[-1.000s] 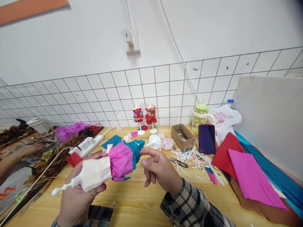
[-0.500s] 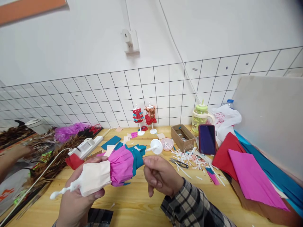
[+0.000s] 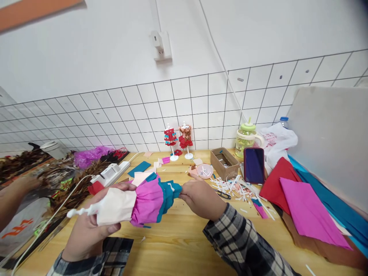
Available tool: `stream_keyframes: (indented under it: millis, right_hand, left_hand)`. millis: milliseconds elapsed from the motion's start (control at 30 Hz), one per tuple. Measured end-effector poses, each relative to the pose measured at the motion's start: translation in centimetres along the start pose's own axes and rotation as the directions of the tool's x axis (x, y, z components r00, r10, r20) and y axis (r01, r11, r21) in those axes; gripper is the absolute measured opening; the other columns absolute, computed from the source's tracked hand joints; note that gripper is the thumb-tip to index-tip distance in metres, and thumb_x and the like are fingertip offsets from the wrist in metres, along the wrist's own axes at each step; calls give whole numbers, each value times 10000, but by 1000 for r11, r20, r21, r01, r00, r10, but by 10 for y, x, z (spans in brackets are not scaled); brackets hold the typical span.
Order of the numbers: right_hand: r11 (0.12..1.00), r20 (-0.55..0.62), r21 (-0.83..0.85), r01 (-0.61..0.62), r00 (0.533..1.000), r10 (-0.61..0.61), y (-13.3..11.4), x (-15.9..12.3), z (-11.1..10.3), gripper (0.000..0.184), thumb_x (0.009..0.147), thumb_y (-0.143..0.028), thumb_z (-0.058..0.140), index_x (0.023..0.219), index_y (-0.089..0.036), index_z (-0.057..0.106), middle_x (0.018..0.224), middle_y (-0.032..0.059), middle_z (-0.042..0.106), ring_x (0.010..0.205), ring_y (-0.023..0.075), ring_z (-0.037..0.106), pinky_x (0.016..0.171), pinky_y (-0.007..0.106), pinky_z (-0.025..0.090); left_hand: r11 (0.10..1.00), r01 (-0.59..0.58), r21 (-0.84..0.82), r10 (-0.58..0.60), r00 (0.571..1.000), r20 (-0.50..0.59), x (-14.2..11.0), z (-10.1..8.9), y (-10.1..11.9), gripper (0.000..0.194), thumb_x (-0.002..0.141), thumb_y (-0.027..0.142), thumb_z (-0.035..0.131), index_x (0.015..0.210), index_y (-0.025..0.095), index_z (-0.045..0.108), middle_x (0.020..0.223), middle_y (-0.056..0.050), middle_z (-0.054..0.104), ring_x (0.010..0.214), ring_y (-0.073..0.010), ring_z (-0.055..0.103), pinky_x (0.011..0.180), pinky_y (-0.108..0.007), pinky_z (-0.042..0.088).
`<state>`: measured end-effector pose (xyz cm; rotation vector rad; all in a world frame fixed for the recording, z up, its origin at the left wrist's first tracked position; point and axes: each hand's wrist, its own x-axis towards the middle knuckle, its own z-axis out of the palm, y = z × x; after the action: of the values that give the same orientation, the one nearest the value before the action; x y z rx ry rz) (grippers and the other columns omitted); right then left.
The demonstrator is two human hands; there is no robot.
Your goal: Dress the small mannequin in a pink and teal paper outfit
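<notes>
My left hand (image 3: 86, 230) grips a paper-dressed doll figure (image 3: 135, 201) lying sideways above the wooden table (image 3: 178, 245). Its dress has a cream layer, a magenta ruffle and a teal ruffle, and a white plastic stem sticks out to the left. My right hand (image 3: 201, 197) is closed round the figure's teal end, hiding the white round base. Two finished small dolls (image 3: 178, 140) on white stands are at the tiled wall behind.
Small scissors (image 3: 222, 194), white paper scraps, a pink dish (image 3: 206, 171), a cardboard box (image 3: 224, 163), a phone (image 3: 254, 165) and a green-lidded bottle (image 3: 245, 140) lie right of centre. Red, magenta and teal paper sheets (image 3: 304, 207) fill the right. A power strip (image 3: 110, 173), feathers and another person's arm (image 3: 11, 195) are left.
My right hand went from open beside the figure to closed on its teal end, covering the white round base. The figure shifted slightly right.
</notes>
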<state>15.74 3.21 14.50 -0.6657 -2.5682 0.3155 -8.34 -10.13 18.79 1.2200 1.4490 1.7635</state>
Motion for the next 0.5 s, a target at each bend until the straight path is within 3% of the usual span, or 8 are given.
stream_keyframes:
  millis: [67,167,333,433,500]
  right_hand:
    - [999,-81,-35,-40,996,37,1,3,3,249,989,-285,453,901,-218,676,795,18,705,788,157,618,896,329,385]
    - [984,-286,-116,-138,953,101,3,2,3,243,996,-268,433,1034,-229,670,823,30,705,819,169,609,956,360,335]
    - [970,-450,-175,-169,890,74,2,-2,5,261,969,-185,451,1133,-261,641,923,24,707,889,176,584,1070,436,198]
    - [974,-470,-163,-160,880,66,2,-3,3,264,972,-175,442,1114,-261,647,913,18,707,877,168,578,1080,435,182]
    - [974,-477,-156,-162,876,69,3,-3,1,261,979,-190,437,1115,-262,647,907,20,707,869,167,577,1075,431,190]
  left_hand:
    - [999,6,-41,-6,1000,9,1,9,5,857,442,346,903,1242,270,603,1354,-106,581,1244,-344,529,907,-330,537]
    - [997,-24,-79,27,999,33,7,17,6,922,497,362,899,1339,289,532,1370,-87,572,1223,-283,548,919,-266,517]
    - [997,-74,33,75,997,-30,20,5,0,698,565,291,874,1219,268,631,1120,-44,706,954,-207,654,831,-256,535]
    - [966,-193,170,192,981,23,21,0,4,491,546,303,875,1008,232,725,1216,-49,660,1140,-254,582,951,-277,486]
    - [955,-239,174,232,971,59,19,1,8,591,505,325,890,1061,240,710,1359,-50,566,1286,-289,470,1024,-291,440]
